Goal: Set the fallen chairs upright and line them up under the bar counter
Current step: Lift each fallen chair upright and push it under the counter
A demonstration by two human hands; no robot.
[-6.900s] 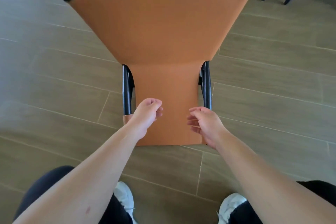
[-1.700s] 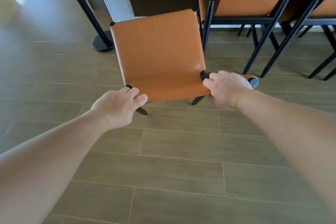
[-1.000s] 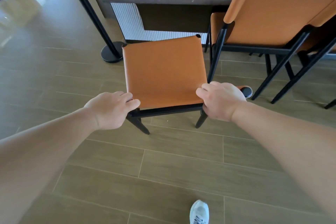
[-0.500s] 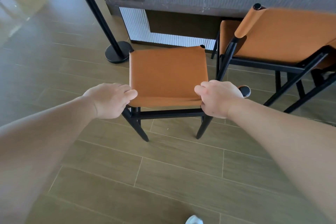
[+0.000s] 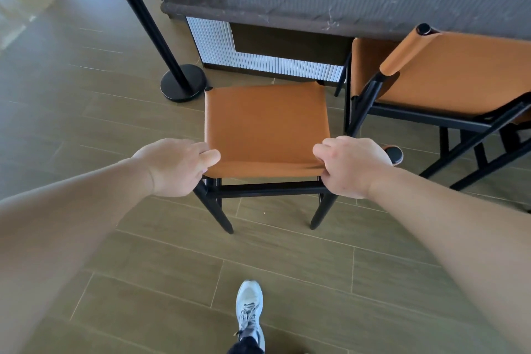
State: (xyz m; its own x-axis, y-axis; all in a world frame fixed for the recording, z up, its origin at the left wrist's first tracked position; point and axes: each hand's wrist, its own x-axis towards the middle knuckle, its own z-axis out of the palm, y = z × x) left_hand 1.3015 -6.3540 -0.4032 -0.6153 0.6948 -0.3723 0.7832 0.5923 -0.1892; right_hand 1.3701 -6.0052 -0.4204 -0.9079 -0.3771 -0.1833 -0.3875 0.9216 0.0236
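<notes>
Gripping chair (image 5: 265, 123) backrest btwn left hand (image 5: 175, 167), right hand (image 5: 352, 165).

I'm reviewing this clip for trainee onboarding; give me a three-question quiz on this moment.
1. True or false: the held chair lies on its side.
2. What does the left hand grip? A) the chair's backrest top B) the black post C) the counter
3. Fill in: the neighbouring chair stands to the held chair's ____.

Key: 1 false, it stands upright, with the right hand on its backrest too; 2 A; 3 right.
</notes>
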